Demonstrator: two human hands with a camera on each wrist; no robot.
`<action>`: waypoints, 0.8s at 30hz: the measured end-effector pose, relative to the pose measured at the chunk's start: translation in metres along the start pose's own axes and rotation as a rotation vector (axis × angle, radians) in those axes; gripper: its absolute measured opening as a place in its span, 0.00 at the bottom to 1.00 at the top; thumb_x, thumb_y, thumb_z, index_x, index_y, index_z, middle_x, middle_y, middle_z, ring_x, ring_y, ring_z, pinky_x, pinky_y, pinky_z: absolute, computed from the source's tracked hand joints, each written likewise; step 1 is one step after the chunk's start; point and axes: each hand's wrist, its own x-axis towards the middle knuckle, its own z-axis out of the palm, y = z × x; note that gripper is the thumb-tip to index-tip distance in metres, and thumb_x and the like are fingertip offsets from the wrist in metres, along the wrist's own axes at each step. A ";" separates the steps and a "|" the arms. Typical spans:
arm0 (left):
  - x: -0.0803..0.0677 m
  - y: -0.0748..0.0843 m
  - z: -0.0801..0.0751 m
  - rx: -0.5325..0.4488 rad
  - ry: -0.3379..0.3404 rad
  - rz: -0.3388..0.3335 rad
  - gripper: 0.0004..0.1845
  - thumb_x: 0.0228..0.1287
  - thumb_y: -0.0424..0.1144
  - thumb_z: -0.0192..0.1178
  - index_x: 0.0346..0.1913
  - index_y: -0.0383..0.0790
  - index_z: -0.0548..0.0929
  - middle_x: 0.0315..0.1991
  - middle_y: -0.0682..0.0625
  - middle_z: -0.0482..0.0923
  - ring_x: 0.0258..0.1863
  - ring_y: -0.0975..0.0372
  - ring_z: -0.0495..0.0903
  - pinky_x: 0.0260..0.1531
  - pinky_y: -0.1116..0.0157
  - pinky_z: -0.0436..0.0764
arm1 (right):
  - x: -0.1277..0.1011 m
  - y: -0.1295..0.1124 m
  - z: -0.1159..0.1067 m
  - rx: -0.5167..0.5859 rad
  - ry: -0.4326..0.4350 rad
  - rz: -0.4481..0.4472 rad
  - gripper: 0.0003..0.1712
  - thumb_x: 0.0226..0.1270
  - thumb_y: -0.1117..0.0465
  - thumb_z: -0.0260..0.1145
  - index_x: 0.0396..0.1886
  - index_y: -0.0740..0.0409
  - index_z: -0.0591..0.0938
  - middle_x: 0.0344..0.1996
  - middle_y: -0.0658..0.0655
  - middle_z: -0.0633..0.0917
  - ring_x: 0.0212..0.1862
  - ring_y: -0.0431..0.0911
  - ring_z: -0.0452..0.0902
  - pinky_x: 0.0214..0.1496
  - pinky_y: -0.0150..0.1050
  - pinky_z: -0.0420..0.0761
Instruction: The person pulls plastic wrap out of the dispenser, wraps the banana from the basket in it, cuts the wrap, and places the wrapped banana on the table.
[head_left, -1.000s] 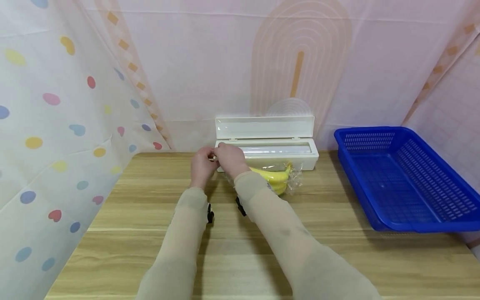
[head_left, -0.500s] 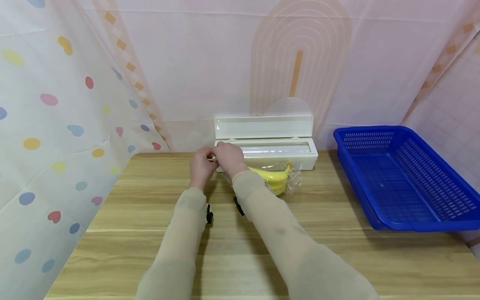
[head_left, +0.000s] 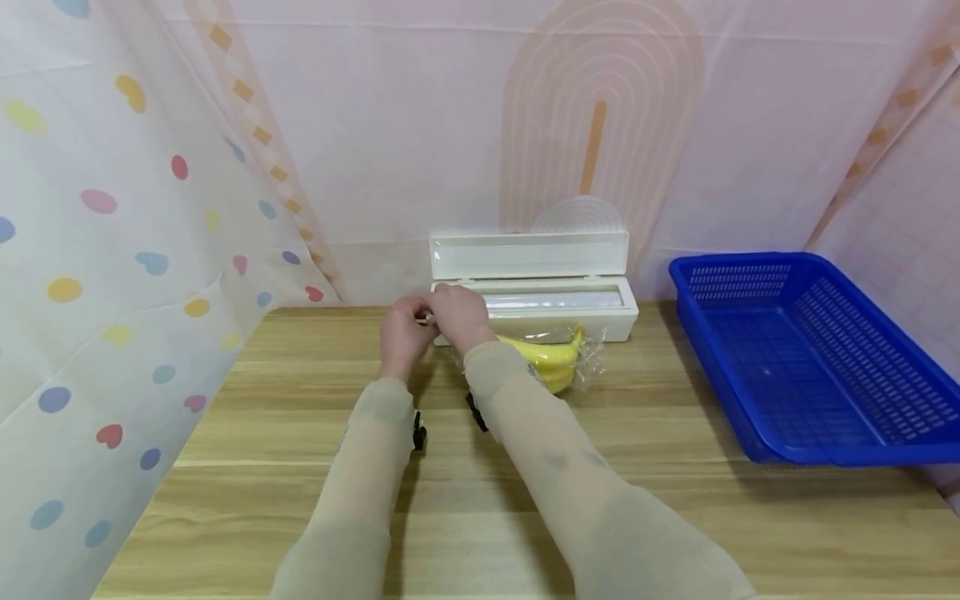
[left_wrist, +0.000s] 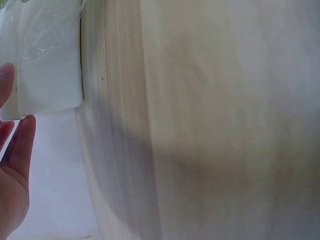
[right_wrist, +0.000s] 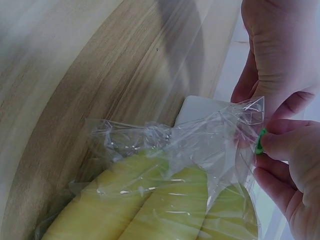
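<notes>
Nothing is moving since earlier: right hand [head_left: 459,317] is pinching wrap [right_wrist: 220,135] over bananas [head_left: 547,357]; left hand [head_left: 403,332] is curling alongside, grip unclear.

Head cam looks down across the desk [head_left: 480,500] toward the white dispenser box [head_left: 534,287]. Both wrist cams sit super close beside that box, sharing its corner and desk.

Yellow bananas [head_left: 551,357] (film-wrapped) lying by dispenser [head_left: 551,310]

Bright, even light; soft shadows; wrist views blurred, perhaps from closeness.
</notes>
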 end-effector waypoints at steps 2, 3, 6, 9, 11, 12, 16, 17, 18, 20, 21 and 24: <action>-0.001 0.000 0.000 -0.004 0.003 -0.004 0.11 0.51 0.28 0.71 0.40 0.34 0.87 0.43 0.41 0.83 0.43 0.50 0.81 0.44 0.54 0.81 | 0.000 0.000 0.000 0.005 0.001 0.002 0.13 0.70 0.65 0.63 0.50 0.47 0.85 0.42 0.50 0.83 0.39 0.44 0.79 0.35 0.37 0.83; -0.001 0.001 0.000 -0.006 0.005 -0.002 0.11 0.51 0.28 0.71 0.40 0.33 0.87 0.43 0.41 0.83 0.43 0.50 0.81 0.44 0.54 0.82 | 0.000 0.000 0.001 0.005 0.002 0.004 0.14 0.70 0.65 0.64 0.50 0.47 0.85 0.42 0.50 0.83 0.39 0.44 0.79 0.35 0.37 0.83; -0.001 0.001 0.000 0.002 0.011 0.007 0.10 0.51 0.28 0.72 0.39 0.33 0.87 0.42 0.41 0.83 0.42 0.49 0.81 0.44 0.54 0.81 | 0.000 0.000 0.002 0.010 0.006 0.012 0.14 0.70 0.64 0.63 0.51 0.46 0.85 0.43 0.50 0.83 0.40 0.45 0.80 0.36 0.38 0.83; -0.002 0.002 0.000 0.012 0.011 0.008 0.10 0.51 0.29 0.72 0.37 0.32 0.86 0.42 0.41 0.83 0.42 0.49 0.81 0.44 0.54 0.82 | 0.001 0.001 0.003 0.013 0.002 0.016 0.14 0.71 0.64 0.63 0.52 0.46 0.85 0.44 0.50 0.83 0.41 0.45 0.79 0.37 0.37 0.83; -0.002 0.002 0.000 0.019 0.008 0.004 0.09 0.51 0.29 0.72 0.37 0.32 0.86 0.42 0.41 0.83 0.42 0.50 0.81 0.44 0.54 0.82 | 0.001 0.001 0.003 0.013 -0.001 0.013 0.14 0.71 0.64 0.62 0.52 0.46 0.85 0.44 0.50 0.83 0.41 0.44 0.80 0.37 0.37 0.83; -0.002 0.002 0.000 0.023 0.005 0.001 0.09 0.51 0.29 0.72 0.37 0.33 0.86 0.42 0.41 0.83 0.42 0.50 0.81 0.44 0.54 0.82 | 0.001 0.001 0.003 0.012 -0.002 0.011 0.14 0.71 0.63 0.62 0.53 0.46 0.85 0.44 0.50 0.83 0.40 0.44 0.80 0.37 0.37 0.83; -0.002 0.002 0.000 0.036 0.002 0.004 0.10 0.52 0.30 0.72 0.38 0.33 0.86 0.43 0.41 0.83 0.42 0.50 0.81 0.45 0.55 0.82 | 0.002 0.002 0.002 -0.011 0.007 -0.004 0.14 0.72 0.63 0.61 0.51 0.46 0.85 0.43 0.50 0.83 0.41 0.45 0.80 0.38 0.38 0.83; -0.002 0.002 -0.001 0.040 0.002 0.005 0.10 0.52 0.30 0.72 0.38 0.33 0.86 0.43 0.41 0.83 0.42 0.50 0.81 0.45 0.55 0.82 | 0.002 0.002 0.002 -0.016 0.011 -0.007 0.13 0.72 0.63 0.61 0.51 0.46 0.85 0.43 0.50 0.83 0.41 0.45 0.80 0.38 0.38 0.83; -0.001 0.002 -0.001 0.043 0.002 0.007 0.10 0.52 0.31 0.72 0.38 0.33 0.86 0.43 0.41 0.83 0.42 0.50 0.81 0.45 0.55 0.82 | 0.003 0.002 0.002 -0.018 0.012 -0.007 0.13 0.72 0.63 0.60 0.51 0.46 0.85 0.43 0.50 0.83 0.41 0.45 0.80 0.39 0.38 0.83; -0.001 0.003 -0.001 0.047 0.002 0.008 0.10 0.52 0.31 0.72 0.38 0.33 0.87 0.43 0.41 0.83 0.42 0.50 0.82 0.45 0.55 0.82 | 0.003 0.003 0.002 -0.019 0.018 -0.008 0.14 0.72 0.62 0.60 0.51 0.45 0.86 0.43 0.50 0.83 0.41 0.45 0.80 0.38 0.39 0.83; -0.001 0.003 -0.001 0.049 0.002 0.006 0.10 0.52 0.31 0.72 0.38 0.33 0.87 0.43 0.41 0.83 0.42 0.50 0.81 0.44 0.55 0.82 | 0.003 0.003 0.002 -0.017 0.020 -0.008 0.14 0.72 0.62 0.60 0.51 0.45 0.86 0.43 0.50 0.83 0.41 0.45 0.80 0.38 0.38 0.83; -0.001 0.004 -0.001 0.054 -0.002 0.004 0.09 0.53 0.32 0.73 0.38 0.33 0.87 0.44 0.42 0.83 0.42 0.50 0.81 0.45 0.55 0.82 | 0.003 0.004 0.002 -0.012 0.026 -0.005 0.15 0.72 0.63 0.61 0.53 0.43 0.85 0.42 0.50 0.84 0.40 0.44 0.80 0.38 0.38 0.83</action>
